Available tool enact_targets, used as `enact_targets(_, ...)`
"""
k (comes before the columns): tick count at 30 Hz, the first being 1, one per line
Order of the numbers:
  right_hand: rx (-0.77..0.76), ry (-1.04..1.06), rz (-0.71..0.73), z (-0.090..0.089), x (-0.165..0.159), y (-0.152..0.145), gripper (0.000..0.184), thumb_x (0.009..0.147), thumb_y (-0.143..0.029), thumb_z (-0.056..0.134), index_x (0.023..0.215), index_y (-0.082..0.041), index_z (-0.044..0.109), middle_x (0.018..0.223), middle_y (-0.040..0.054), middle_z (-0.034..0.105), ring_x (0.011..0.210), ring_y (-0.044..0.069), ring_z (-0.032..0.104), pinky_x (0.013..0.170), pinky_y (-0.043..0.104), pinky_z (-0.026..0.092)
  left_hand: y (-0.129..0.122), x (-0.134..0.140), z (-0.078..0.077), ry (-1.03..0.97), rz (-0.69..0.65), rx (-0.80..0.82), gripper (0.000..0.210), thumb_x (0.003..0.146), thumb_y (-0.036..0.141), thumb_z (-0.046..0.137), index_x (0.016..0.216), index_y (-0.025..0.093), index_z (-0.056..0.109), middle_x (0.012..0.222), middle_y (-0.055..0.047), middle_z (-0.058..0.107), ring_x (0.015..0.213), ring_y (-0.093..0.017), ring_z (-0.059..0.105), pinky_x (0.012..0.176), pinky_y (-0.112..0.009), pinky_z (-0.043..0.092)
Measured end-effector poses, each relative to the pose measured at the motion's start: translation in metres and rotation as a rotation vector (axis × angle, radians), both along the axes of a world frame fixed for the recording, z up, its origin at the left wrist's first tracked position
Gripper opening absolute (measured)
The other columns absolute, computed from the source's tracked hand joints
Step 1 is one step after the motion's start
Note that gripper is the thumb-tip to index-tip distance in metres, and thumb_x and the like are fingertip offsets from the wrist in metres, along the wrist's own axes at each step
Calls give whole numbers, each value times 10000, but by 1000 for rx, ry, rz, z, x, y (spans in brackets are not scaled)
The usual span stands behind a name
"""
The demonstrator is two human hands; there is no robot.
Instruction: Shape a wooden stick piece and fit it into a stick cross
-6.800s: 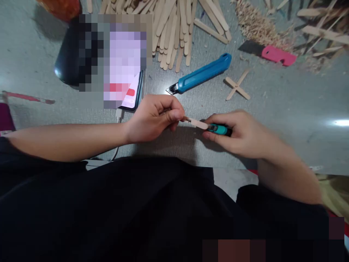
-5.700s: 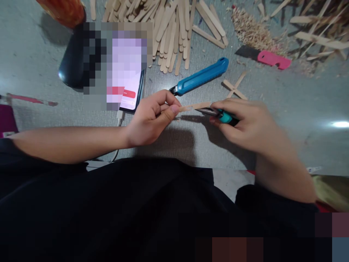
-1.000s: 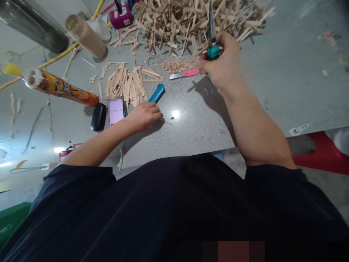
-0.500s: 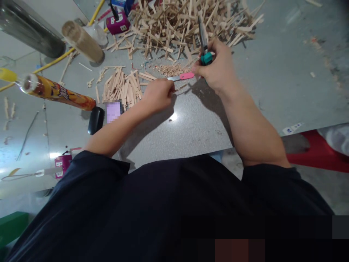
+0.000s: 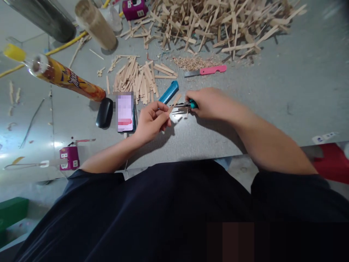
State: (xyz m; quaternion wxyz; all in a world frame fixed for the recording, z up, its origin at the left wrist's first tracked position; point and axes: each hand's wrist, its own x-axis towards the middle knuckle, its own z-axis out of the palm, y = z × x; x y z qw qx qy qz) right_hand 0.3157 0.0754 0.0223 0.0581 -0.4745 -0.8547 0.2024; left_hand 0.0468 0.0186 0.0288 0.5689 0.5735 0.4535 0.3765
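Between the thumb and fingers of my left hand [image 5: 153, 122] is a thin wooden craft stick [image 5: 175, 102], pointing up and to the right. My right hand [image 5: 208, 103] is closed round the teal handles of a pair of pliers [image 5: 193, 104]. Their dark, slim jaws reach left to the stick; whether they grip it I cannot tell. Just behind my hands lies a blue utility knife [image 5: 169, 91]. Farther back is a knife with a pink handle [image 5: 213, 70], beside a little heap of wood crumbs [image 5: 192, 63].
A bundle of craft sticks [image 5: 133, 78] lies left of centre, with a large loose pile [image 5: 218, 22] at the back. A phone [image 5: 125, 112], a black oval case [image 5: 104, 113], an orange-wrapped bottle [image 5: 73, 80] and a cardboard tube [image 5: 95, 25] stand or lie leftward.
My right hand has brought the pliers down and left, their jaws turning from upward to leftward. My left hand has turned, showing its fingers and the stick. The blue utility knife has come into view.
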Motion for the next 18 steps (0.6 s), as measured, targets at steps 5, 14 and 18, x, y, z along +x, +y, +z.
enact_targets(5,-15,-43,34,7,1,0,223,967,-377,693,1186,-343,721,1114,107,845,1005,421,776,793,519,492,-11,-4,-25,-77,108,-27,275,973,417,802,984,266,573,623,53,724,394,-68,500,394,-225,375)
enact_targets(14,145,-10,-30,21,-4,-12,387,1005,-346,615,1362,-371,762,1315,151,826,1296,509,735,1107,704,560,-18,-1,-48,-227,219,-82,332,1077,493,789,1132,254,564,707,41,775,463,-77,606,460,-202,517)
enact_targets(18,199,-52,-89,21,-11,-22,430,1021,-322,586,1396,-325,797,1322,187,829,1269,530,733,1043,702,555,-20,0,-44,-260,195,-85,366,1091,517,803,1137,239,570,714,32,784,469,-79,628,457,-198,501)
